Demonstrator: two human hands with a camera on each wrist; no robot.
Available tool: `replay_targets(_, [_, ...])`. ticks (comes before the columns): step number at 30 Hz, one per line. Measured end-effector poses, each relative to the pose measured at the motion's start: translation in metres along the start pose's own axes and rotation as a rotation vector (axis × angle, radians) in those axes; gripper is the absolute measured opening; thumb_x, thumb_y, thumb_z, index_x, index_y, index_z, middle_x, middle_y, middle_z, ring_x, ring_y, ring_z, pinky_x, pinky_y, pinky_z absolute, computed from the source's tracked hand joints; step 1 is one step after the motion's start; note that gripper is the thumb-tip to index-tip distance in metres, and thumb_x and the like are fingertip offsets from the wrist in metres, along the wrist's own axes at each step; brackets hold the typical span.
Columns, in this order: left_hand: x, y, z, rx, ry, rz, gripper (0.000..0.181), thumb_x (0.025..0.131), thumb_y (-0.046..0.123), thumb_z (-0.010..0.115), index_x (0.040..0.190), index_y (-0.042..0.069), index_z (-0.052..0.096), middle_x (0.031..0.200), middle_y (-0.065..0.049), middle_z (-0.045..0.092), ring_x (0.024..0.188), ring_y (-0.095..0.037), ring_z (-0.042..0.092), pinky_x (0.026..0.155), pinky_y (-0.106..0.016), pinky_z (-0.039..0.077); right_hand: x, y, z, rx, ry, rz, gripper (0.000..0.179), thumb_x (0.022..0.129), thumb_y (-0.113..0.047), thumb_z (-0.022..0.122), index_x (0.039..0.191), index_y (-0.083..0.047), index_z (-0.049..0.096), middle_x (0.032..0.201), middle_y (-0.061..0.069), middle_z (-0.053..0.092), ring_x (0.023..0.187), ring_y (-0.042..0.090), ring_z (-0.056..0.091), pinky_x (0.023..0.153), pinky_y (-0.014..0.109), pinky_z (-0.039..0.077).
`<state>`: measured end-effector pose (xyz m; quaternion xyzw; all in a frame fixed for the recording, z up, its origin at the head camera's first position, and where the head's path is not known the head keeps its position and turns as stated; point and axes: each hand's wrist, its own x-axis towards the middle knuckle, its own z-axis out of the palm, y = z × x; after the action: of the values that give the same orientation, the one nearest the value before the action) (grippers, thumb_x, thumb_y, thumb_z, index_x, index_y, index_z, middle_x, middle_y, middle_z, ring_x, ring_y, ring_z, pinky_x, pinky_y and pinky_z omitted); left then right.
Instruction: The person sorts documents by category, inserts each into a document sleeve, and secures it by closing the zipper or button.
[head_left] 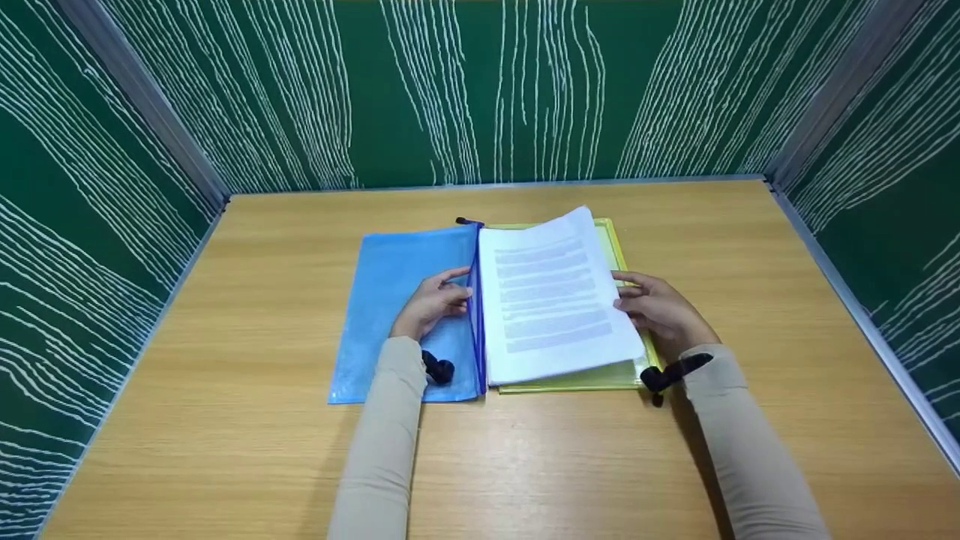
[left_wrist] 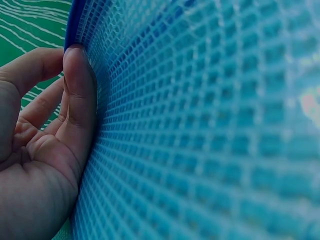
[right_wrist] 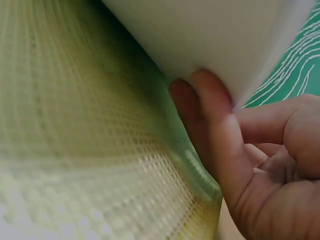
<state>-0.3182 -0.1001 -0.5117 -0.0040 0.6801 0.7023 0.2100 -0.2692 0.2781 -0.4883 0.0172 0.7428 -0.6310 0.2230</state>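
Observation:
In the head view, a blue mesh zip pouch [head_left: 409,262] lies flat on the left. My left hand [head_left: 435,301] pinches its dark blue zipper edge [head_left: 477,337]; in the left wrist view the thumb [left_wrist: 80,85] lies against the blue mesh. White printed sheets [head_left: 559,300] have their left side along that zipper edge. At their right side, my right hand [head_left: 660,307] holds the sheets between thumb and fingers, with that side raised. Beneath the sheets is a yellow mesh zip pouch [head_left: 622,375], partly hidden; its mesh [right_wrist: 100,150] shows beside my fingers in the right wrist view.
Everything lies on a wooden table [head_left: 225,337]. Green panels with white wavy lines [head_left: 480,90] rise at the back and both sides, with grey metal framing [head_left: 150,97] at the corners. A black wrist strap [head_left: 675,371] sits on the right sleeve.

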Motion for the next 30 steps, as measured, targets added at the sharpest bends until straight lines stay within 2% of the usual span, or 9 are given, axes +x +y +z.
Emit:
replay_targets(5, [0.0, 0.0019, 0.0005, 0.005, -0.001, 0.002, 0.055, 0.09, 0.006, 0.064, 0.142, 0.014, 0.047, 0.083, -0.005, 0.06, 0.069, -0.014, 0.061, 0.068, -0.026, 0.055, 0.0001, -0.0001, -0.0013, -0.026, -0.004, 0.008, 0.064, 0.098, -0.007, 0.052, 0.154, -0.014, 0.022, 0.15, 0.022, 0.031, 0.097, 0.003, 0.059, 0.081, 0.019, 0.053])
replay_targets(12, [0.0009, 0.0017, 0.0002, 0.008, 0.005, -0.009, 0.056, 0.09, 0.007, 0.065, 0.142, 0.015, 0.048, 0.084, -0.006, 0.06, 0.069, -0.014, 0.06, 0.068, -0.026, 0.055, 0.002, 0.0025, 0.0013, 0.029, -0.008, 0.0, 0.066, 0.097, -0.007, 0.054, 0.154, -0.012, 0.02, 0.152, 0.023, 0.027, 0.095, 0.0, 0.058, 0.08, 0.016, 0.052])
replay_targets(15, [0.0015, 0.0006, -0.0006, 0.008, 0.005, -0.01, 0.056, 0.089, 0.007, 0.065, 0.142, 0.016, 0.048, 0.082, -0.005, 0.06, 0.069, -0.014, 0.061, 0.069, -0.026, 0.055, 0.0026, 0.0038, 0.0032, 0.07, -0.005, -0.012, 0.065, 0.097, -0.004, 0.053, 0.154, -0.009, 0.021, 0.146, 0.021, 0.036, 0.094, 0.001, 0.059, 0.079, 0.016, 0.052])
replay_targets(18, [0.0019, -0.0005, -0.0013, 0.003, -0.007, 0.005, 0.055, 0.09, 0.006, 0.064, 0.142, 0.015, 0.048, 0.081, -0.004, 0.059, 0.068, -0.013, 0.06, 0.068, -0.025, 0.055, 0.0024, 0.0038, 0.0054, 0.107, 0.0, -0.002, 0.066, 0.096, -0.003, 0.054, 0.153, -0.009, 0.022, 0.129, 0.01, 0.047, 0.086, 0.002, 0.059, 0.073, 0.017, 0.053])
replay_targets(21, [0.002, -0.0016, -0.0018, -0.004, -0.021, 0.022, 0.055, 0.09, 0.006, 0.063, 0.142, 0.014, 0.047, 0.081, -0.003, 0.058, 0.067, -0.012, 0.06, 0.067, -0.025, 0.055, 0.0014, 0.0031, 0.0068, 0.132, 0.004, 0.018, 0.067, 0.096, -0.003, 0.055, 0.154, -0.011, 0.022, 0.118, 0.0, 0.05, 0.082, 0.004, 0.061, 0.069, 0.019, 0.054])
replay_targets(30, [0.0011, -0.0018, -0.0024, -0.027, -0.019, 0.021, 0.056, 0.09, 0.006, 0.064, 0.142, 0.015, 0.047, 0.081, -0.004, 0.059, 0.065, -0.012, 0.059, 0.064, -0.024, 0.054, 0.0005, 0.0008, 0.0085, 0.121, 0.029, 0.033, 0.065, 0.096, -0.005, 0.055, 0.153, -0.014, 0.025, 0.125, 0.002, 0.05, 0.086, 0.008, 0.065, 0.072, 0.023, 0.057])
